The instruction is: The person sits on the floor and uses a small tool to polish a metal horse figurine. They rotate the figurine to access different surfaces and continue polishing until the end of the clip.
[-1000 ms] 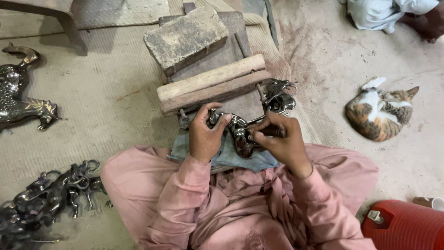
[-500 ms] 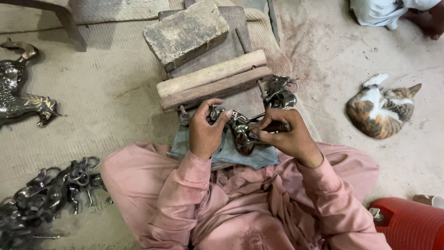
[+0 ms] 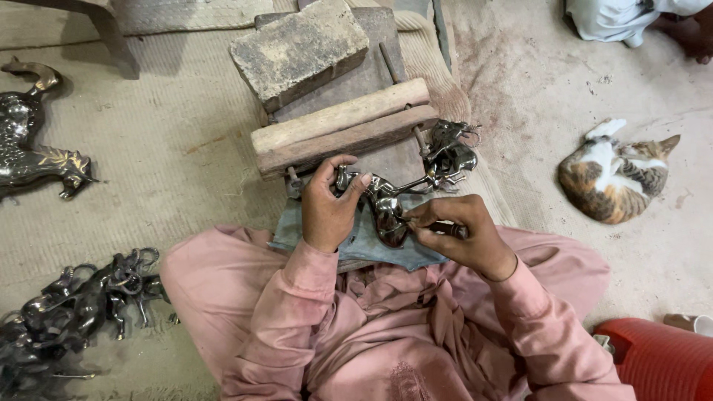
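I sit cross-legged in pink clothes on a woven mat. My left hand (image 3: 327, 206) grips one end of a dark shiny metal animal figurine (image 3: 386, 204) that lies across a grey-blue cloth (image 3: 356, 241) on my lap. My right hand (image 3: 460, 232) pinches a thin dark tool (image 3: 440, 228) whose tip touches the figurine's body. The figurine's far end (image 3: 449, 152) with its curled parts sticks out past the wooden block. My fingers hide the tool's tip.
Two wooden bars (image 3: 342, 126) and a stone block (image 3: 301, 48) lie on a board ahead. A large metal animal figure (image 3: 33, 148) lies far left, a heap of figurines (image 3: 70, 312) near left. A cat (image 3: 613, 178) sleeps right. A red container (image 3: 653, 356) stands at lower right.
My hands and the figurine have stayed in nearly the same place; the right hand has shifted slightly along the figurine with the tool. The view has drifted a little.
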A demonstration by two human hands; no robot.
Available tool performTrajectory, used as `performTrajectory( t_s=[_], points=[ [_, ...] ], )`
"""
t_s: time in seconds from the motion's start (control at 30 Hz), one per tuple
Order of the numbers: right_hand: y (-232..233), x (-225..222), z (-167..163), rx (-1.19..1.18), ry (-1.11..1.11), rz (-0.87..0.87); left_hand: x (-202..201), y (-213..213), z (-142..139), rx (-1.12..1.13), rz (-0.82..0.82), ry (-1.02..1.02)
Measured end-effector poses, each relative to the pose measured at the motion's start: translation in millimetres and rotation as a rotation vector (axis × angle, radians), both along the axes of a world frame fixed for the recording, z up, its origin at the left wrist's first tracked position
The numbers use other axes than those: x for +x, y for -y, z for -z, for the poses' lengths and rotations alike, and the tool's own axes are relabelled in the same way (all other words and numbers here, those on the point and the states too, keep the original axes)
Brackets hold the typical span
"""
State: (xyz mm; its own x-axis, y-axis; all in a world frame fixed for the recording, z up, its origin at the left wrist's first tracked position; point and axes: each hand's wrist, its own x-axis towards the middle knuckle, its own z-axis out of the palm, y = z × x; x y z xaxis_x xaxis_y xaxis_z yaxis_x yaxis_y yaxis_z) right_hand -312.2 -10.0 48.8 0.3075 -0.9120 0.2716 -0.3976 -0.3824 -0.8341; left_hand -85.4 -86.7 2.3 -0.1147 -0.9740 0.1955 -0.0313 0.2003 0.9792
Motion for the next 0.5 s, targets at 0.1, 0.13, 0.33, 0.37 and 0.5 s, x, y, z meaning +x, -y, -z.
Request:
performTrajectory(
  t_s=[0.1, 0.13, 0.33, 0.37, 0.5],
  points=[
    [1, -1, -6, 0.006, -0.048, -0.024, -1, -1, 0, 0.016, 0.006, 0.003],
    [3, 0, -8, 0.014, -0.055, -0.037, -1, -1, 0, 0.023, 0.005, 0.003],
    [27, -3, -31, 0.197, -0.127, -0.201, -1, -2, -3, -0.013, -0.006, 0.061],
    [35, -5, -36, 0.219, -0.191, -0.245, -1, -2, -4, -0.018, -0.002, 0.062],
    [54, -6, -51, 0.292, -0.158, -0.448, -1, -2, -8, -0.022, 0.007, 0.056]
  ],
)
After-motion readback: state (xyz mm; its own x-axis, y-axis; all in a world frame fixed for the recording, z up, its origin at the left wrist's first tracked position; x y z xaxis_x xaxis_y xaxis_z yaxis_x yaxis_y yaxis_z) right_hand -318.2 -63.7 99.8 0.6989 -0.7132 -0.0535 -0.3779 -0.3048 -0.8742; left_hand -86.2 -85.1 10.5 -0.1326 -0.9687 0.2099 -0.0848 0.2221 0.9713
